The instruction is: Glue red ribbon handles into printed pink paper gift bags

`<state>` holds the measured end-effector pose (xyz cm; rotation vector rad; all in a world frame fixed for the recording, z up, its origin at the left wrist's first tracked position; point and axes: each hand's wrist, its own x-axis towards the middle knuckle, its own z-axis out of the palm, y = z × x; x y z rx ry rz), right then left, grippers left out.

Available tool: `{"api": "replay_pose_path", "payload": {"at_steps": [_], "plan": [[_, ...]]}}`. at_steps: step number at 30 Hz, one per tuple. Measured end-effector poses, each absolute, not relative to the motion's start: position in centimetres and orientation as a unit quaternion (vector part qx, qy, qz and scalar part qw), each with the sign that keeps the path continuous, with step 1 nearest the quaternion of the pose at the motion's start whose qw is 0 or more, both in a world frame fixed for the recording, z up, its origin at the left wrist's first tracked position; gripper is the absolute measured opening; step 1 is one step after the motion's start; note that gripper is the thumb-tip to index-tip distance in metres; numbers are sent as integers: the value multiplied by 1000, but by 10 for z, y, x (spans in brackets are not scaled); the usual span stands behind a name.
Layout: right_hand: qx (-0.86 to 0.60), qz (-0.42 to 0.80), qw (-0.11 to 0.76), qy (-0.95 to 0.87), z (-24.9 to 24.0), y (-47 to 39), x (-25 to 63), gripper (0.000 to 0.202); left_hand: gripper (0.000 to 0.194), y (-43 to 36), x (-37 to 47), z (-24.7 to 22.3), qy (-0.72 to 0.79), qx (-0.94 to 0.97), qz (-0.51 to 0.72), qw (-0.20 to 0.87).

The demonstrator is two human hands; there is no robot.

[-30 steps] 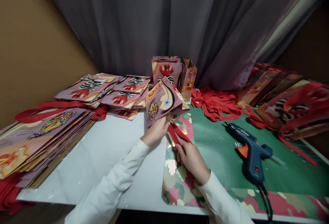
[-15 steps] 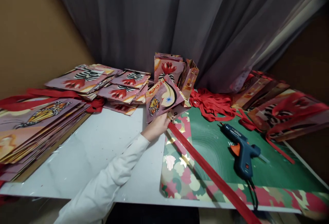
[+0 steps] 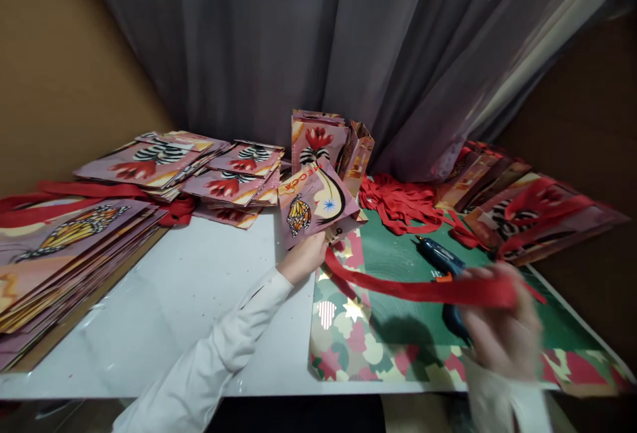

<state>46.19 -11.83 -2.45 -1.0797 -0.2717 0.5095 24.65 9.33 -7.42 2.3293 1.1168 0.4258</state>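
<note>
My left hand (image 3: pixel 304 259) is closed on the lower edge of a small printed paper bag (image 3: pixel 318 202), which is tilted up above the table and shows a butterfly and a blue star. From beside that hand a red ribbon (image 3: pixel 393 286) runs in a sagging curve to the right. Its other part is gripped in my right hand (image 3: pixel 502 327), which is smeared by motion over the green mat. Behind the ribbon and right hand lies a blue glue gun (image 3: pixel 440 255), partly covered by them.
Stacks of flat printed bags (image 3: pixel 79 267) lie on the left of the white table (image 3: pixel 199 313). A heap of red ribbon (image 3: pixel 403 201) sits at the back of the green mat (image 3: pixel 398 260). Finished-looking bags with red handles (image 3: pixel 537 211) stand at right. A grey curtain (image 3: pixel 259 42) hangs behind.
My right hand has come into view at lower right, holding the ribbon. The ribbon has swung up from a straight slant to a slack curve. My left hand still holds the bag.
</note>
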Motion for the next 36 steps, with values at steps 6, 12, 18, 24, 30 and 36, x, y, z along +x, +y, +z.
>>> {"api": "replay_pose_path", "payload": {"at_steps": [6,12,18,24,30,36], "plan": [[-532,574,535,-318,-66,15,432,35,27,93,246,-77,423,863,128,245],[-545,568,500,-361,-92,39,406,45,24,92,246,-80,450,859,86,228],[-554,541,494,-394,-101,32,405,46,28,85,252,-77,464,858,83,204],[-565,518,477,-430,-104,28,409,42,22,86,254,-79,475,855,103,181],[-553,530,451,-458,-102,26,409,45,24,85,253,-73,489,850,102,166],[-538,551,430,-472,-95,23,408,48,21,84,254,-70,490,851,102,158]]}}
